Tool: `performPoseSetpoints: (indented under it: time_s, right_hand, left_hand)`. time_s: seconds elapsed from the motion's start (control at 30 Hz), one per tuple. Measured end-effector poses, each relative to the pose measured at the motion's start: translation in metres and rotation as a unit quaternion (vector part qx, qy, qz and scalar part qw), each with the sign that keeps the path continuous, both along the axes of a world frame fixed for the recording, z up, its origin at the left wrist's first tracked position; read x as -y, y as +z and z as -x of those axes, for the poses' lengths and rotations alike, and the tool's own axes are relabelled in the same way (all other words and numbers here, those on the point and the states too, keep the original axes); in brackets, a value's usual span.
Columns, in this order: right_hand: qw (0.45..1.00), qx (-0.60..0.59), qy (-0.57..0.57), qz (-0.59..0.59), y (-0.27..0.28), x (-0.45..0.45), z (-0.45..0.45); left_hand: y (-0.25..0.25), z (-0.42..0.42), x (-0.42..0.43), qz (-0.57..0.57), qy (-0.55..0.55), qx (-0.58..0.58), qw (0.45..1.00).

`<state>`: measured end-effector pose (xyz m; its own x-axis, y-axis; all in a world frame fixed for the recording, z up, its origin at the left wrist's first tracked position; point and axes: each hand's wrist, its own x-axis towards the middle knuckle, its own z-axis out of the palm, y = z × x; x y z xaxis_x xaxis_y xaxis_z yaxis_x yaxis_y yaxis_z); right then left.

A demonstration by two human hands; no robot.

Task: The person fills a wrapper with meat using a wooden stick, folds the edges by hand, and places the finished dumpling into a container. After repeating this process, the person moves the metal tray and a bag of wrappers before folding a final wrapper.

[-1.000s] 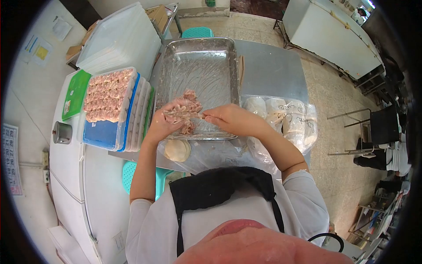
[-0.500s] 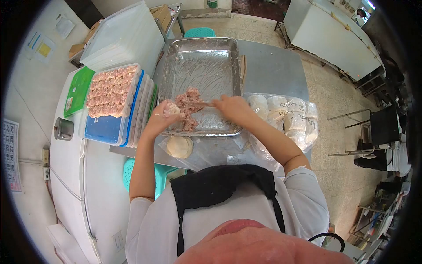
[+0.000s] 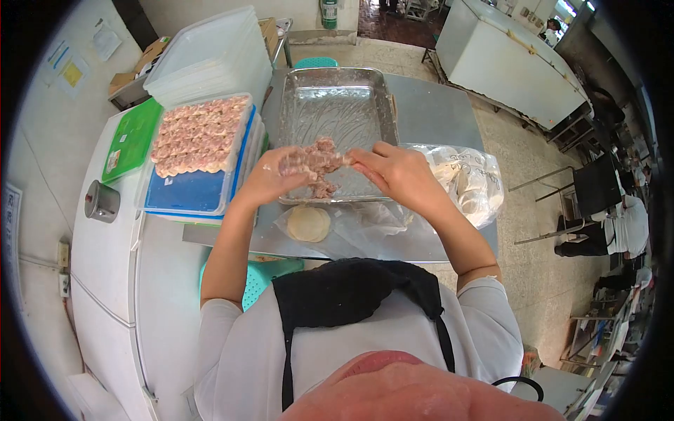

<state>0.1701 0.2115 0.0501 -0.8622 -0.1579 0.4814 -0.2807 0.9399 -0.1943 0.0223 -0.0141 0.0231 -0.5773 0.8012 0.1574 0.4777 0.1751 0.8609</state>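
Observation:
My left hand point(image 3: 270, 177) is cupped around a meat-filled wrapper point(image 3: 293, 163), blurred and partly hidden, at the left side of a metal tray point(image 3: 388, 123). Fingers of my right hand point(image 3: 397, 174) pinch a thin tool point(image 3: 345, 160), whose far end reaches the meat by my left hand. Pink minced meat point(image 3: 324, 184) lies in the near left part of the tray, between my hands. Just in front of the tray is a stack of round pale wrappers point(image 3: 308, 224) on plastic.
Rows of filled dumplings point(image 3: 200, 135) sit in a stacked box at left, with clear lids point(image 3: 203, 59) behind and a green lid point(image 3: 131, 140) beside. A metal cup point(image 3: 102, 202) stands further left. Bagged wrappers point(image 3: 467, 186) lie right. A person point(image 3: 627, 226) is far right.
The view has shifted, so the tray and boxes appear displaced. Against the half-second-old frame, my left hand is nearer the meat and the tool, and its palm is turned differently around the wrapper.

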Motion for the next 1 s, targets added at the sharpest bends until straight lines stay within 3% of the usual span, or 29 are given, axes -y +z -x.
performPoseSetpoints:
  time_s: [0.07, 0.1, 0.13, 0.2, 0.23, 0.27, 0.33, 0.37, 0.43, 0.5, 0.53, 0.6, 0.67, 0.73, 0.8, 0.83, 0.9, 1.0]
  right_hand:
    - [0.999, -0.045, 0.008, -0.019, 0.002, 0.026, -0.001]
    - [0.995, -0.088, 0.015, -0.036, 0.002, 0.039, 0.0]
    - [0.995, -0.088, 0.017, -0.037, 0.005, 0.047, 0.003]
    - [0.999, -0.029, -0.013, -0.011, 0.017, 0.055, 0.012]
    - [1.0, -0.027, -0.01, -0.012, 0.023, 0.059, 0.012]
    - [0.999, -0.031, 0.01, 0.043, 0.031, 0.061, 0.012]
    - [0.994, -0.033, 0.032, 0.098, 0.041, 0.078, 0.013]
    - [0.99, -0.003, 0.066, 0.122, 0.044, 0.089, 0.014]
    - [0.984, 0.029, 0.102, 0.142, 0.039, 0.114, 0.021]
    - [0.978, 0.048, 0.164, 0.122, 0.021, 0.144, 0.036]
    - [0.978, 0.05, 0.165, 0.12, 0.026, 0.149, 0.038]
    - [0.998, 0.028, 0.053, -0.02, 0.045, 0.157, 0.042]
    - [0.999, 0.001, 0.025, -0.035, 0.051, 0.181, 0.036]
    - [0.998, -0.029, -0.004, -0.05, 0.049, 0.198, 0.041]
    - [0.998, -0.014, 0.024, -0.057, 0.04, 0.207, 0.051]
    - [0.998, -0.013, 0.024, -0.059, 0.046, 0.207, 0.053]
    - [0.999, 0.021, 0.026, -0.017, 0.062, 0.204, 0.055]
    - [0.995, -0.026, 0.088, 0.047, 0.052, 0.221, 0.059]
  left_hand:
    - [-0.003, 0.013, 0.019, -0.011, 0.04, 0.107, 0.993]
    - [0.002, 0.018, 0.027, 0.015, 0.03, 0.017, 0.999]
    - [0.011, 0.017, 0.037, 0.014, 0.032, 0.017, 0.999]
    - [0.026, 0.015, 0.058, -0.019, 0.023, -0.137, 0.99]
    - [0.022, 0.019, 0.069, -0.017, 0.084, -0.246, 0.966]
    - [0.023, 0.021, 0.083, -0.016, 0.087, -0.246, 0.965]
    - [0.055, 0.007, 0.103, -0.03, 0.016, -0.011, 0.999]
    - [0.051, 0.009, 0.114, -0.03, 0.019, -0.009, 0.999]
    - [0.042, 0.019, 0.13, -0.083, 0.007, -0.134, 0.987]
    - [0.039, 0.029, 0.147, -0.07, -0.023, -0.157, 0.985]
    - [0.037, 0.034, 0.155, -0.053, -0.055, -0.18, 0.981]
    - [0.024, 0.041, 0.168, -0.055, -0.019, -0.181, 0.982]
    - [0.022, 0.044, 0.18, -0.015, 0.109, -0.002, 0.994]
    - [0.029, 0.046, 0.191, -0.025, 0.128, 0.019, 0.991]
    - [0.022, 0.063, 0.197, -0.054, 0.018, -0.078, 0.995]
    - [0.019, 0.062, 0.202, -0.056, 0.019, -0.077, 0.995]
    - [0.02, 0.053, 0.213, -0.09, 0.091, 0.068, 0.989]
    - [0.036, 0.052, 0.228, -0.051, 0.054, 0.065, 0.995]
